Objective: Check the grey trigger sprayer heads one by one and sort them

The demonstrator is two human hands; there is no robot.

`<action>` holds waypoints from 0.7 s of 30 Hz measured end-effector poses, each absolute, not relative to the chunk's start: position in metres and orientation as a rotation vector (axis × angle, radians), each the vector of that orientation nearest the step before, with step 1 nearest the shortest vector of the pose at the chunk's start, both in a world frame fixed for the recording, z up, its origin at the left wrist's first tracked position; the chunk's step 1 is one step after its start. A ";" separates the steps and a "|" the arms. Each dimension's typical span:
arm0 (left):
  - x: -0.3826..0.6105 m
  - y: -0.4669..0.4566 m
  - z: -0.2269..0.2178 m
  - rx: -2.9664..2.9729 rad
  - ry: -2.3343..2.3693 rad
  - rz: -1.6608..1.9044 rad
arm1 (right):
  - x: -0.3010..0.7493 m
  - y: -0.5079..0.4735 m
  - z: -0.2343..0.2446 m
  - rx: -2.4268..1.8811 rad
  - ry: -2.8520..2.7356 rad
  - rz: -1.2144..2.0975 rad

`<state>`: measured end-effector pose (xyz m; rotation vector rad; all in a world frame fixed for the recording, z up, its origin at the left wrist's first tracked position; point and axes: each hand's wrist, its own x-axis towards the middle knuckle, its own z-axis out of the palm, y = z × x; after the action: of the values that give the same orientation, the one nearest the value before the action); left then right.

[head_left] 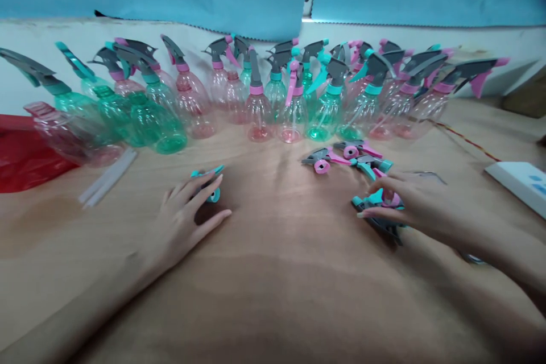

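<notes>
The left forearm (104,300) rises from the lower left, its left hand (181,217) loosely curved, thumb apart from the fingers; the right forearm (490,242) enters from the lower right, right hand (420,202) pointing leftward, fingers bent.

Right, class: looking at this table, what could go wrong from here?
The right hand is among loose spray heads, so it might knock some aside. The bottles stand close together, so one bump could topple several. The loose white tubes might roll if brushed.
</notes>
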<state>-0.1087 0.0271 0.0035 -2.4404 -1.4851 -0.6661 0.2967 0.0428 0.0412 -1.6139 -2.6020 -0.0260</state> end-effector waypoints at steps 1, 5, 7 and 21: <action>-0.104 0.025 0.005 -2.450 -1.452 -0.714 | 0.299 0.042 0.036 -1.615 -2.628 -0.021; -0.079 0.016 0.015 -2.531 -1.343 -0.826 | 0.291 0.038 0.024 -1.588 -2.653 0.111; -0.065 0.010 0.017 -2.609 -1.293 -0.858 | 0.275 0.033 0.022 -1.525 -2.650 0.195; 0.033 0.035 0.008 -3.065 -1.089 -0.933 | 0.232 -0.033 0.053 -1.122 -2.799 0.760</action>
<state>0.0328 0.0348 0.0078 -3.0652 -1.0886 -0.9329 0.2316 -0.0328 0.0535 -1.1217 -2.7995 0.7601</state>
